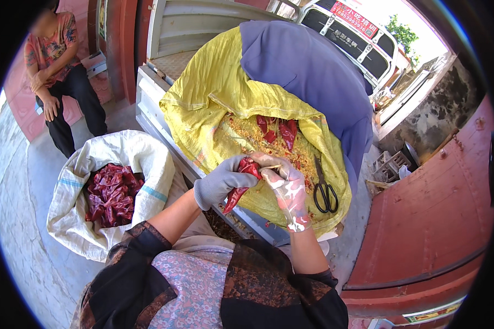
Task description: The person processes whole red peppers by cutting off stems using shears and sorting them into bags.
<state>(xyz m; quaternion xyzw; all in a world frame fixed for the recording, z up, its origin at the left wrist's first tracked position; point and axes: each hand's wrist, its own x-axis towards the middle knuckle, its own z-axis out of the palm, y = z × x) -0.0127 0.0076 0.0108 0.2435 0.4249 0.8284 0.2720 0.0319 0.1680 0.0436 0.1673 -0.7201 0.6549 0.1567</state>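
My left hand (226, 181), in a grey knit glove, grips a dried red chili pepper (238, 196) with its tip pointing down. Close beside it, my right hand (283, 183), in a pink and white patterned glove, pinches the pepper's pale stem (275, 166) at its upper end. Beneath both hands lies a yellow woven sack (201, 94), its mouth folded back over chili seeds (247, 133) and a few red peppers (288, 133). Black-handled scissors (325, 197) rest on the sack right of my right hand. A white woven sack (150, 164) at lower left holds many dried red peppers (112, 195).
The yellow sack rests on a truck bed (152, 98), with a blue-purple cloth (304, 66) over its far side. A seated person (57, 70) is at upper left. Red metal panels (428, 205) stand at right, near a grey crate (389, 166).
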